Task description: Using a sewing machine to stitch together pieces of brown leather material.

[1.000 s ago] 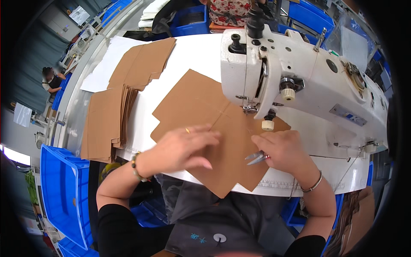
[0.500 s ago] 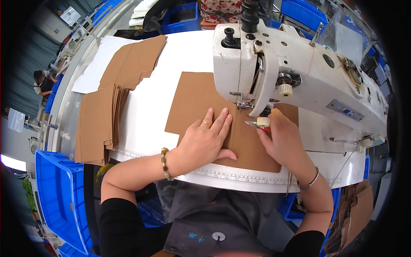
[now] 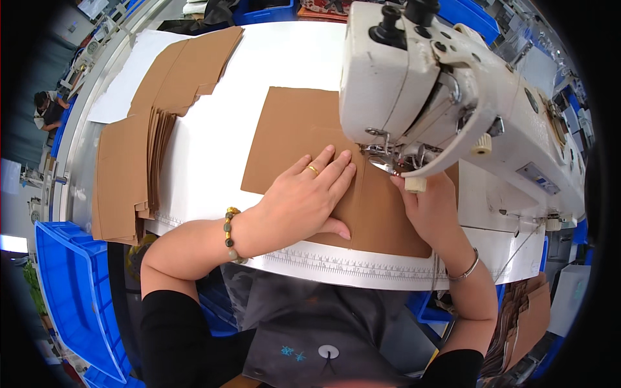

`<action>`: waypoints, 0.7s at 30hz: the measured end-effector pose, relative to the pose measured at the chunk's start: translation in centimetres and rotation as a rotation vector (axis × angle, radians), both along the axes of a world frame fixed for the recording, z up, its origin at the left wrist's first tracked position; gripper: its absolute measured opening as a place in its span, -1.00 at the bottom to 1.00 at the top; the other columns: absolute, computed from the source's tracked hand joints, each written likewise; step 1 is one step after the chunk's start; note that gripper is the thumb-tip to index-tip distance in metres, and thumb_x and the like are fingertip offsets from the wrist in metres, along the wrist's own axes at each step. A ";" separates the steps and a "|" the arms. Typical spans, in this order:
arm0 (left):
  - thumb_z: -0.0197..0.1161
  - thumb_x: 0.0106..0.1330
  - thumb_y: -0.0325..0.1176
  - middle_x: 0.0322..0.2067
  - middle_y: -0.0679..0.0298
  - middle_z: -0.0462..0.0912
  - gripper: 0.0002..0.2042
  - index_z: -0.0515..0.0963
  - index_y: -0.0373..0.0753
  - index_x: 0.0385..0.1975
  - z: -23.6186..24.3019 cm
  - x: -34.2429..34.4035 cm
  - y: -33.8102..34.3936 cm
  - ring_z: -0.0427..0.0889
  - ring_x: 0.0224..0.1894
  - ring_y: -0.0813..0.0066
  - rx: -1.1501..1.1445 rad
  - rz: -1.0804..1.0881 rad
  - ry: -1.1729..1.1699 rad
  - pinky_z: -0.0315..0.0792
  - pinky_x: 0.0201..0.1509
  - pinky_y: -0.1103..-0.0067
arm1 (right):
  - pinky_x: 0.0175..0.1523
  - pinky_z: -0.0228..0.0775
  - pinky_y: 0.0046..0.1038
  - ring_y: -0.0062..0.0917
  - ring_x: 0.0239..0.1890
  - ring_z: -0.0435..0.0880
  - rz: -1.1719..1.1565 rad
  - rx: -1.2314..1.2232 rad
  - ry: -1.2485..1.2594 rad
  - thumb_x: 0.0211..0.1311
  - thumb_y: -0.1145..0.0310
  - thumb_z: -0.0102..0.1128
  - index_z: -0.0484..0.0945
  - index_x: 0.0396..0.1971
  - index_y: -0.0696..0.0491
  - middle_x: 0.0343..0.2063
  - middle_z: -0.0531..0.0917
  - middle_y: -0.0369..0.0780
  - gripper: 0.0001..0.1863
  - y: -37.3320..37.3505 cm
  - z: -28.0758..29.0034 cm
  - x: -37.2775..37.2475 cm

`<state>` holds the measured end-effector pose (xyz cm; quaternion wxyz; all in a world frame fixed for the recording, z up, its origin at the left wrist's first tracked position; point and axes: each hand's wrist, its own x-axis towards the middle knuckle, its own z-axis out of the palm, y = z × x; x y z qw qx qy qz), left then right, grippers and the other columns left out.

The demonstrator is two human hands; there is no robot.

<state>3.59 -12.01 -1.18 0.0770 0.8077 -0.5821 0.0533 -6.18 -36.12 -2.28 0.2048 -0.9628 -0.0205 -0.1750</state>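
A flat brown panel [image 3: 291,123], leather-like, lies on the white table under the head of a white sewing machine [image 3: 381,84]. My left hand [image 3: 307,187] rests palm down on it, fingers stretched, left of a line running toward me from the needle area. My right hand [image 3: 430,204] is closed beside the presser foot [image 3: 378,152], partly behind the machine's pale knob. It grips thread snips [image 3: 391,171]; only a bit of metal blade shows by the needle, and the handle is hidden.
Stacked brown panels [image 3: 123,174] and another brown pile [image 3: 184,71] lie at the left. A printed ruler strip [image 3: 336,264] follows the table's near edge. Blue bins [image 3: 74,291] stand at lower left; more brown pieces [image 3: 524,323] hang at lower right. A person [image 3: 50,111] sits far left.
My right hand has moved the snips up to the needle area, so the red handle no longer shows. The view has shifted, with the machine head larger. My left hand stays flat on the panel.
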 end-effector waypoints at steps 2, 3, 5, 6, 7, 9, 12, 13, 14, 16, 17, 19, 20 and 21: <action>0.25 0.08 0.31 0.29 -0.03 0.43 -0.08 0.40 -0.46 0.22 0.1 0.0 0.1 0.35 0.41 -0.04 -0.015 0.004 0.014 0.35 0.39 0.27 | -0.19 0.48 -0.17 -0.15 -0.26 0.61 -0.054 0.009 0.014 0.10 0.55 0.23 0.56 -0.40 0.17 -0.31 0.55 -0.10 -0.94 0.2 -0.3 0.2; 0.27 0.08 0.30 0.29 -0.06 0.42 -0.08 0.39 -0.49 0.19 0.1 0.0 0.1 0.36 0.40 -0.06 -0.027 -0.003 0.039 0.36 0.39 0.28 | -0.19 0.48 -0.17 -0.15 -0.26 0.61 -0.052 0.005 0.019 0.10 0.55 0.23 0.56 -0.40 0.17 -0.31 0.55 -0.10 -0.94 0.3 -0.3 0.2; 0.28 0.08 0.28 0.30 -0.09 0.41 -0.08 0.38 -0.51 0.17 0.0 0.1 0.1 0.37 0.40 -0.08 -0.040 -0.011 0.062 0.37 0.39 0.30 | -0.22 0.48 -0.18 -0.17 -0.29 0.62 -0.040 0.097 -0.014 0.11 0.51 0.25 0.58 -0.42 0.18 -0.34 0.55 -0.12 -0.93 0.4 -0.3 0.3; 0.31 0.06 0.26 0.29 -0.10 0.41 -0.09 0.38 -0.52 0.16 0.0 0.0 0.0 0.37 0.39 -0.09 -0.053 -0.007 0.077 0.37 0.39 0.29 | -0.22 0.48 -0.18 -0.17 -0.29 0.62 -0.039 0.097 -0.014 0.11 0.51 0.25 0.58 -0.42 0.18 -0.34 0.55 -0.12 -0.93 0.4 -0.3 0.2; 0.34 0.05 0.24 0.28 -0.11 0.42 -0.09 0.37 -0.52 0.15 0.1 -0.1 -0.1 0.38 0.39 -0.10 -0.066 -0.003 0.090 0.37 0.40 0.28 | -0.23 0.47 -0.19 -0.17 -0.30 0.61 -0.048 0.089 -0.013 0.10 0.49 0.27 0.60 -0.43 0.17 -0.36 0.55 -0.12 -0.93 0.4 -0.4 0.2; 0.37 0.03 0.23 0.27 -0.11 0.42 -0.09 0.37 -0.52 0.15 0.1 -0.1 0.0 0.39 0.38 -0.10 -0.083 -0.002 0.109 0.37 0.40 0.28 | -0.25 0.46 -0.20 -0.18 -0.32 0.61 -0.056 0.075 -0.009 0.10 0.47 0.29 0.62 -0.44 0.17 -0.38 0.55 -0.12 -0.92 0.3 -0.8 0.3; 0.40 -0.01 0.21 0.25 -0.12 0.43 -0.08 0.35 -0.53 0.14 -0.1 0.0 0.0 0.39 0.38 -0.11 -0.112 0.000 0.141 0.37 0.40 0.27 | -0.28 0.45 -0.20 -0.18 -0.34 0.61 -0.088 0.037 0.076 0.08 0.45 0.31 0.64 -0.45 0.16 -0.42 0.55 -0.11 -0.91 -0.3 -1.6 0.7; 0.42 -0.02 0.20 0.24 -0.12 0.43 -0.07 0.34 -0.53 0.15 -0.1 -0.1 0.0 0.40 0.37 -0.11 -0.115 0.000 0.147 0.38 0.40 0.27 | -0.28 0.45 -0.20 -0.17 -0.34 0.61 -0.086 0.044 0.092 0.07 0.45 0.32 0.64 -0.46 0.17 -0.42 0.55 -0.11 -0.90 -0.4 -1.7 0.7; 0.42 -0.02 0.20 0.24 -0.12 0.43 -0.07 0.34 -0.53 0.15 -0.1 -0.2 0.0 0.40 0.37 -0.11 -0.115 0.001 0.146 0.38 0.40 0.27 | -0.28 0.45 -0.19 -0.17 -0.34 0.61 -0.083 0.051 0.108 0.07 0.45 0.33 0.63 -0.48 0.17 -0.42 0.56 -0.10 -0.90 -0.5 -1.7 0.7; 0.42 -0.03 0.21 0.23 -0.13 0.43 -0.06 0.34 -0.53 0.14 0.0 -0.1 0.0 0.41 0.36 -0.11 -0.120 0.007 0.158 0.39 0.39 0.28 | -0.28 0.46 -0.18 -0.16 -0.35 0.61 -0.071 0.104 0.046 0.06 0.46 0.32 0.62 -0.49 0.18 -0.42 0.56 -0.10 -0.90 -0.1 -0.8 0.8; 0.42 -0.03 0.21 0.23 -0.13 0.43 -0.06 0.34 -0.53 0.14 0.0 -0.1 0.0 0.41 0.36 -0.11 -0.119 0.007 0.157 0.39 0.39 0.28 | -0.28 0.46 -0.18 -0.15 -0.36 0.61 -0.057 0.156 -0.012 0.05 0.46 0.32 0.61 -0.51 0.20 -0.42 0.56 -0.09 -0.89 0.0 -0.5 0.8; 0.43 -0.04 0.21 0.21 -0.13 0.44 -0.05 0.34 -0.53 0.14 0.1 -0.1 -0.1 0.42 0.35 -0.11 -0.125 -0.006 0.141 0.40 0.37 0.29 | -0.28 0.47 -0.17 -0.15 -0.36 0.62 -0.056 0.102 -0.002 0.05 0.47 0.32 0.61 -0.52 0.20 -0.42 0.56 -0.09 -0.89 -0.4 -0.9 0.7; 0.43 -0.04 0.21 0.21 -0.13 0.44 -0.05 0.34 -0.53 0.14 0.1 -0.1 -0.1 0.42 0.35 -0.11 -0.124 -0.006 0.142 0.40 0.37 0.29 | -0.28 0.47 -0.17 -0.15 -0.36 0.62 -0.054 0.047 0.011 0.05 0.47 0.32 0.60 -0.52 0.20 -0.42 0.56 -0.09 -0.89 -0.6 -1.2 0.7; 0.43 -0.04 0.21 0.20 -0.13 0.45 -0.05 0.34 -0.53 0.14 0.1 0.0 -0.1 0.42 0.35 -0.11 -0.127 -0.003 0.147 0.41 0.36 0.29 | -0.28 0.47 -0.17 -0.15 -0.36 0.62 -0.055 0.048 0.010 0.05 0.47 0.32 0.60 -0.52 0.20 -0.42 0.56 -0.09 -0.89 -0.6 -1.3 0.8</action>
